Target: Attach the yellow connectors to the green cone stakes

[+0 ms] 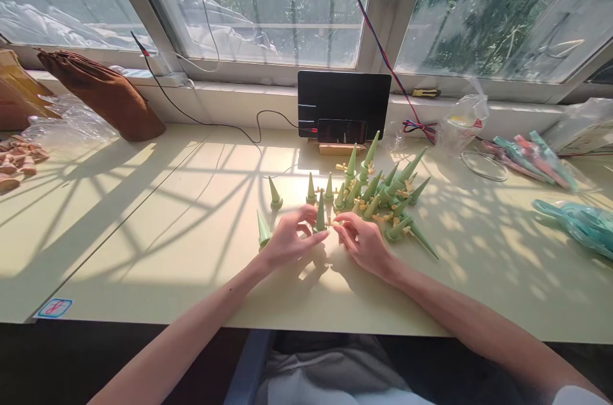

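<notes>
My left hand [287, 242] pinches a green cone-shaped spike [320, 214], holding it upright just above the pale table [143, 226]. My right hand [364, 242] has its fingers pinched at the cone's base, on a small yellow peg [335, 222] that I can barely make out. Behind the hands lies a pile of green cones and yellow pegs [387, 200]. A few cones stand upright apart from it: one by my left wrist [263, 229], one further back [274, 194], and a pair [320, 189] behind my fingers.
A dark tablet [343, 101] with a phone [341, 131] on a wooden stand leans at the window sill, cables running to it. A brown pouch [103, 95] and wooden pieces [19, 162] lie far left. Plastic bags and teal and pink parts [531, 159] lie right.
</notes>
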`<action>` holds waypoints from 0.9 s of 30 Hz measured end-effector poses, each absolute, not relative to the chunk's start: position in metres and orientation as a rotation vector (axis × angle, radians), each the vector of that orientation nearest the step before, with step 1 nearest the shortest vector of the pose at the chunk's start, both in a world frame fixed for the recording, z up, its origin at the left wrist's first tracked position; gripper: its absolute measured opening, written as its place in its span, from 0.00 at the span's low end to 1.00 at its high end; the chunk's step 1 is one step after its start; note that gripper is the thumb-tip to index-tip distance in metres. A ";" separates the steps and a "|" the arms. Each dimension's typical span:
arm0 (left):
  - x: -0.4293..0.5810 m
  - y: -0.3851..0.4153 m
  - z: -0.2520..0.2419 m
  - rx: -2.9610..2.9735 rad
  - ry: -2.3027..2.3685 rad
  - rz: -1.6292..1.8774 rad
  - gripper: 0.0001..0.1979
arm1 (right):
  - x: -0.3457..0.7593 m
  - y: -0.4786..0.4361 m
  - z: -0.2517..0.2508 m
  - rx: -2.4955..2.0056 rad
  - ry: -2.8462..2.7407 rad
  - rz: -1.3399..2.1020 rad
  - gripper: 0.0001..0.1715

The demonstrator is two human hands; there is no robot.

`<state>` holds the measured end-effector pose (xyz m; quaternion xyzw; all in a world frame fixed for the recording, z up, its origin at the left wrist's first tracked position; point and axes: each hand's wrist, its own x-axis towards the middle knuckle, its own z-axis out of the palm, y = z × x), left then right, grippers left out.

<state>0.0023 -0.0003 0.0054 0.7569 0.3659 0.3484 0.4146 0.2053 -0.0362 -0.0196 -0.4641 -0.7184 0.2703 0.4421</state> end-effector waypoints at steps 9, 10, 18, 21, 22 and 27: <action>0.003 -0.001 0.008 1.882 0.890 0.856 0.14 | 0.205 -0.036 -0.021 -1.105 -1.766 0.704 0.09; 0.003 -0.001 0.009 1.892 0.889 0.862 0.13 | 0.205 -0.036 -0.021 -1.110 -1.766 0.707 0.09; 0.003 -0.003 0.005 2.068 0.959 0.913 0.10 | 0.205 -0.037 -0.020 -1.178 -1.749 0.726 0.10; 0.003 -0.003 0.004 2.134 0.949 0.936 0.09 | 0.205 -0.037 -0.020 -1.196 -1.744 0.726 0.11; 0.003 -0.003 0.005 2.148 0.947 0.941 0.09 | 0.206 -0.037 -0.020 -1.203 -1.746 0.727 0.11; 0.003 -0.005 0.007 2.187 0.954 0.942 0.08 | 0.207 -0.036 -0.022 -1.216 -1.756 0.743 0.14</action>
